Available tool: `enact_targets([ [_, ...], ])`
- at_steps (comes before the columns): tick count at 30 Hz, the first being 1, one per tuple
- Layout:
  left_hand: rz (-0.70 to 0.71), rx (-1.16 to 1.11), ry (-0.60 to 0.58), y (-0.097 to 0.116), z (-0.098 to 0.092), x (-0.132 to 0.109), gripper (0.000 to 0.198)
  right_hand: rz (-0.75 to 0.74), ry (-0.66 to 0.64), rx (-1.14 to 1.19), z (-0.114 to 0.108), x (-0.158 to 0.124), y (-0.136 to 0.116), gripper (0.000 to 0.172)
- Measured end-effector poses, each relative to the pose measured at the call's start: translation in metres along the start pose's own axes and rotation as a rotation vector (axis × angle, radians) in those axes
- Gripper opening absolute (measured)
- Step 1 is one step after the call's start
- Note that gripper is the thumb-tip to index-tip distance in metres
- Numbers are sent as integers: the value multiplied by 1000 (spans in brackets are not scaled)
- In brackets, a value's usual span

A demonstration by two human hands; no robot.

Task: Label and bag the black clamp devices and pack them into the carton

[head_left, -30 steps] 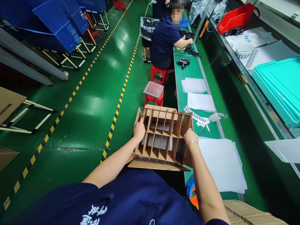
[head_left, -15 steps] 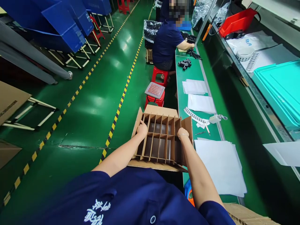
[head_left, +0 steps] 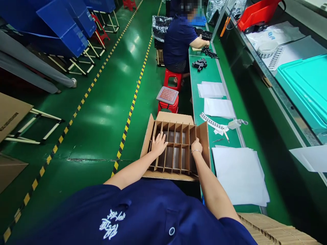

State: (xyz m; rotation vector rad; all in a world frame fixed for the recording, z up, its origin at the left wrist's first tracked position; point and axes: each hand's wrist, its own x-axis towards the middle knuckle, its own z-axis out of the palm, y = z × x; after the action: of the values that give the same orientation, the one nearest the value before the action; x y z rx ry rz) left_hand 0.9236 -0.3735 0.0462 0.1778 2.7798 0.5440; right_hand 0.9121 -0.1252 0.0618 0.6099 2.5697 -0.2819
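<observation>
An open cardboard box (head_left: 175,118) stands before me with its flaps turned outward. Inside it sits a cardboard divider (head_left: 176,144) that forms several narrow cells, whose bottoms look dark. My left hand (head_left: 159,144) lies on the divider's left part, fingers stretched and apart. At the right end of the grid, my right hand (head_left: 196,146) is closed with its fingers wrapped on the divider's edge; a thin bracelet circles that wrist. The fingertips of the right hand are partly hidden.
The green workbench (head_left: 227,172) on the right carries white sheets (head_left: 238,173), a label strip (head_left: 212,122) and a small bottle (head_left: 234,124). A red stool (head_left: 168,106) stands beyond the box. Farther off, a co-worker (head_left: 178,41) sits at the bench. Flattened cardboard (head_left: 278,229) lies at lower right.
My left hand has gone from a closed grip at the divider's left edge to spread fingers farther right on the grid. My right hand stays at the right end, slightly shifted left.
</observation>
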Motion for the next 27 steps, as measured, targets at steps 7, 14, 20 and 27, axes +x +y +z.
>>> enact_targets([
  [7, -81, 2, 37, -3, 18, 10, 62, -52, 143, 38, 16, 4, -3, 48],
  [14, -223, 25, 57, -16, 44, 52, 65, -215, 217, -12, 51, 20, -14, 64],
  [20, -244, 47, -2, -22, 76, 62, 66, -224, 165, -21, 84, 44, -3, 54],
  [27, -233, 68, -68, -12, 58, 61, 64, -216, 142, 21, 78, 44, -4, 58],
])
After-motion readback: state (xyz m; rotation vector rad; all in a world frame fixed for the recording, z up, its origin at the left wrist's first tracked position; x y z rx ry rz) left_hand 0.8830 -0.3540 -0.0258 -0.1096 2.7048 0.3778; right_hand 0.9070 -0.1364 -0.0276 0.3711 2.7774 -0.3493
